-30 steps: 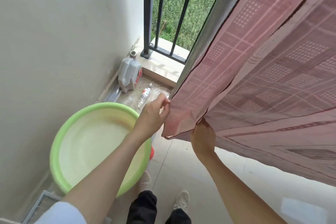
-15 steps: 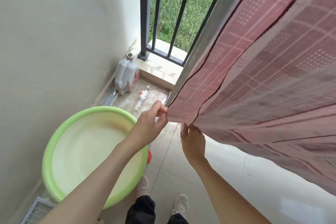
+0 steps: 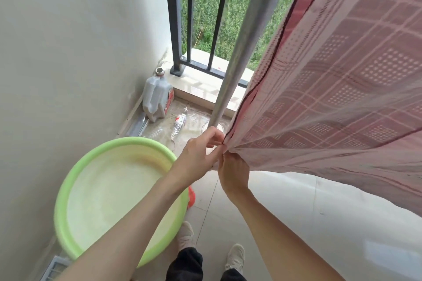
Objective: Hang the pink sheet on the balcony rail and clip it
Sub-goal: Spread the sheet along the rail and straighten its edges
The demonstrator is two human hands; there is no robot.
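Since half a second ago the two hands have closed together: the right hand (image 3: pixel 234 172), which held the hem a little apart from the left, now sits directly under the left hand (image 3: pixel 201 155), both meeting at one corner of the cloth.

Nearest the camera, the person's forearms reach out over a round lime-green plastic basin (image 3: pixel 75 180) standing on the pale tiled floor (image 3: pixel 296 223). At the hands, each grip is closed in a pinch: the left hand's thumb and fingers nip the edge of the pink checked woven sheet (image 3: pixel 331 89), and the right hand's fingers curl up onto the same gathered corner from below. The sheet fans up and away to the right from that pinch, taut creases radiating from it, its upper part draped over something out of view.

To do this step well, the person should probably draw the corner outward evenly, so the hem lies flat and unbunched before any clip goes on; no clip is visible.

Just beyond the hands a grey metal pole (image 3: pixel 242 45) slants upward, and behind it stand the black balcony bars (image 3: pixel 175 29).
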